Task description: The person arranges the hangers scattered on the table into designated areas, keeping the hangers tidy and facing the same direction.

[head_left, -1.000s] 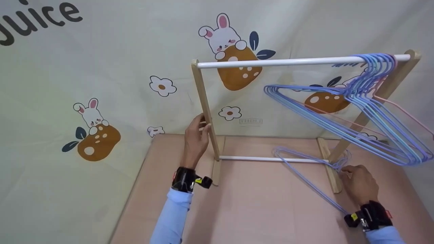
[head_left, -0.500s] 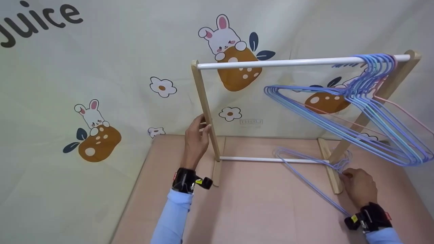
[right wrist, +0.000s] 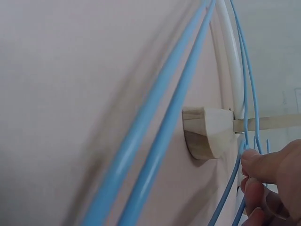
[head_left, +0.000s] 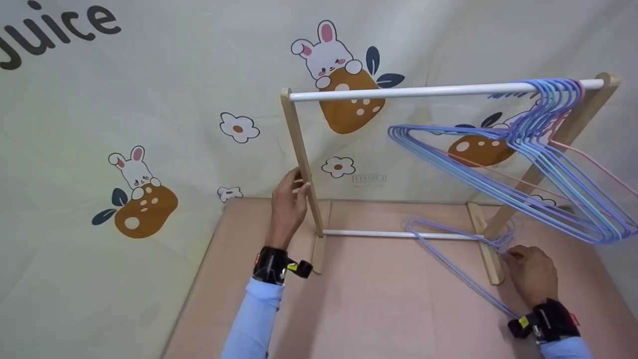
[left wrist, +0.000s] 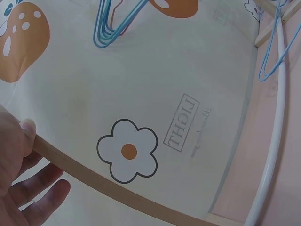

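My left hand (head_left: 290,204) grips the left wooden post (head_left: 296,134) of a small clothes rack, thumb on the near side and fingers reaching behind. In the left wrist view its thumb (left wrist: 28,136) presses on the post. At the lower right, my right hand (head_left: 533,274) pinches two blue wire hangers (right wrist: 165,127) near their hooks, thumb against fingertips. These hangers lie low across the lower rail (head_left: 369,233), by the right foot (head_left: 492,267) of the rack. Several blue hangers (head_left: 521,130) hang bunched at the right end of the white top rail (head_left: 408,91).
A pink hanger (head_left: 573,149) hangs behind the blue bunch, nearest the right post (head_left: 588,114). The pinkish tabletop (head_left: 389,299) lies under the rack. Behind and to the left stands a pale fabric backdrop (head_left: 189,89) printed with rabbits and flowers.
My right hand shifts only slightly at the hanger hooks, and the two wires of the lower hangers show slightly more apart. My left hand stays on the post.
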A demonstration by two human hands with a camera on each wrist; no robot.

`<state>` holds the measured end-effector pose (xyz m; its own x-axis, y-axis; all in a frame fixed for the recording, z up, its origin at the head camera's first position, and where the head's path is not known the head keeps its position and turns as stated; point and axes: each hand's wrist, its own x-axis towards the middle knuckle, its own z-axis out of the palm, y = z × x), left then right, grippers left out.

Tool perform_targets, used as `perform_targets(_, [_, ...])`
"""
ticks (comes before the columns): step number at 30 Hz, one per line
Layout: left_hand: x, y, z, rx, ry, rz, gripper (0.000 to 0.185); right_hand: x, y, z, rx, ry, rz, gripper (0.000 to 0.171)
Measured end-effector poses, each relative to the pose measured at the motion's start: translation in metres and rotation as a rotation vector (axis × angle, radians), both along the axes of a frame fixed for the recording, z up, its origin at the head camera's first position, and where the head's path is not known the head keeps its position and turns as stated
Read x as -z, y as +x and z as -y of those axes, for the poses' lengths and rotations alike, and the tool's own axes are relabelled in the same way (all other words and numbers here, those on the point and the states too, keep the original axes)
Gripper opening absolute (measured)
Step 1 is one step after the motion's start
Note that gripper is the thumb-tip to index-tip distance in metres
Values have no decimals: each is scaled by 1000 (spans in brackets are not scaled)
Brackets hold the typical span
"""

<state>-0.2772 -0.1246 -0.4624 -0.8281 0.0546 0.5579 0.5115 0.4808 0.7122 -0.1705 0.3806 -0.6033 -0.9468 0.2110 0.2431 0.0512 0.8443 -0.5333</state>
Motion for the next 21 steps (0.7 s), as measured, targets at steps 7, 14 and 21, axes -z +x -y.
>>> perform_targets(7, [-1, 0, 0, -3, -4, 13, 37, -7, 4, -1, 12, -11, 7, 17])
perform_targets(14, [0, 0, 0, -3, -2, -4, 35, -11, 7, -6, -3, -7, -85, 12])
perform_targets(21, [0, 0, 0, -2, 0, -11, 36, -20, 17, -3, 20, -37, -69, 12])
